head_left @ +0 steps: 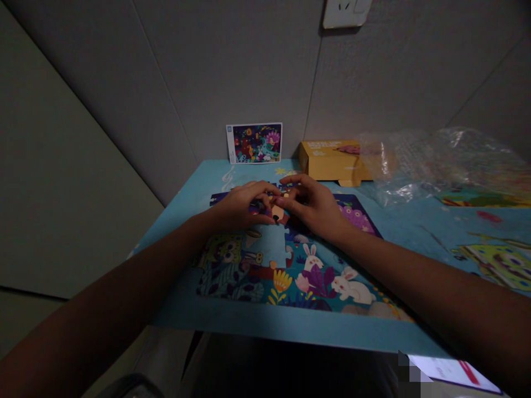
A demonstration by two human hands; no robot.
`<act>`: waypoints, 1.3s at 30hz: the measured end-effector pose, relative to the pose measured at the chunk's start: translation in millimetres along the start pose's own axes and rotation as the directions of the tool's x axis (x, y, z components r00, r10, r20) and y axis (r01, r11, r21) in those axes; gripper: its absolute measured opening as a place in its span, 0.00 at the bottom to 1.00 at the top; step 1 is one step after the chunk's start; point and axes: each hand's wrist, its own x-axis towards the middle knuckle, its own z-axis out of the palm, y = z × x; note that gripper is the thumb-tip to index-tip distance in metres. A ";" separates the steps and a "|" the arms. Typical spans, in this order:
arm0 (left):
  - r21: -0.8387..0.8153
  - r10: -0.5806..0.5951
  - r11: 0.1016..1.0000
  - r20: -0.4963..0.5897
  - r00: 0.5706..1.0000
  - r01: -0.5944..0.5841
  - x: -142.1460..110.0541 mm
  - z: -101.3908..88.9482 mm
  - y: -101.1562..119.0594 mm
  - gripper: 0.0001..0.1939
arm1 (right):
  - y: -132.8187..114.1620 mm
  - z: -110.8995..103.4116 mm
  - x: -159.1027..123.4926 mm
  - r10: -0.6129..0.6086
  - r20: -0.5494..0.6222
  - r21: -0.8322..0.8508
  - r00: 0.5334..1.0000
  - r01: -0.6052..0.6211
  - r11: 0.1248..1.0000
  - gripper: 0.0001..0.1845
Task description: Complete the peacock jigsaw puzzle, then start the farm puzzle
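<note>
On the table lies a partly assembled jigsaw puzzle (286, 298) with white rabbits, flowers and purple leaves. A gap near its left middle shows the blue tabletop. Above that gap, my left hand (246, 207) and my right hand (317, 207) meet with curled fingers. Between their fingertips is a puzzle piece (279, 214) with an orange-brown animal face. The left thumb lies along its lower left side, and the right thumb and fingers touch its upper right. Whether the piece is lifted or flat, I cannot tell. Fingers hide part of the puzzle's upper rows.
A small picture card (257, 143) leans against the wall at the back. To its right stand a yellow box (332, 160) and a crumpled clear plastic bag (415, 166). The blue table (265, 323) has printed cartoon figures. A wall socket (346, 12) is above.
</note>
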 end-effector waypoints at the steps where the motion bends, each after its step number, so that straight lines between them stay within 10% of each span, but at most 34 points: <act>1: 0.008 -0.008 1.000 -0.009 1.000 0.008 0.0 -0.6 1.1 0.27 | 0.4 0.1 0.1 -0.009 0.004 -0.004 1.000 0.009 1.000 0.19; 7: 0.050 -0.069 0.995 -0.278 0.958 0.086 0.2 -2.5 -18.1 0.15 | 6.4 0.3 1.5 -0.002 0.029 -0.040 1.000 0.003 0.999 0.15; 11: -0.194 -0.563 0.821 -0.438 0.701 0.538 5.6 5.5 -54.2 0.13 | 10.7 1.0 2.9 0.053 0.107 -0.035 0.993 -0.049 0.998 0.12; 13: -0.183 -0.645 0.750 -0.410 0.644 0.635 9.5 9.9 -65.2 0.11 | 10.1 1.9 3.1 0.067 0.152 -0.010 0.986 -0.066 0.998 0.12; 18: -0.100 -0.604 0.774 -0.413 0.682 0.625 11.2 9.2 -59.3 0.08 | -1.3 4.3 -0.7 0.050 0.303 -0.025 0.952 -0.044 0.999 0.09; 21: 0.108 -0.364 0.864 -0.539 0.759 0.491 5.0 -0.6 -46.3 0.08 | -10.6 5.1 -4.7 0.057 0.430 -0.064 0.901 -0.032 0.997 0.09; 24: 0.321 -0.059 0.926 -0.398 0.915 0.199 -2.0 -13.3 -34.8 0.08 | -16.5 5.4 -7.8 0.072 0.501 -0.071 0.862 -0.042 0.997 0.09; 27: 0.353 0.062 0.936 -0.214 0.975 0.018 -6.2 -23.2 -26.6 0.13 | -18.5 5.2 -9.3 0.072 0.537 -0.064 0.840 -0.044 0.997 0.09; 35: 0.198 0.126 0.966 0.214 0.969 -0.169 -9.5 -25.1 -20.7 0.38 | -22.8 3.8 -7.2 -0.023 0.525 -0.196 0.851 0.148 0.969 0.05; 39: 0.131 0.066 0.984 0.353 0.933 -0.119 -10.5 -21.5 -19.0 0.52 | -17.7 7.2 -7.7 0.045 0.499 -0.083 0.866 -0.004 0.997 0.06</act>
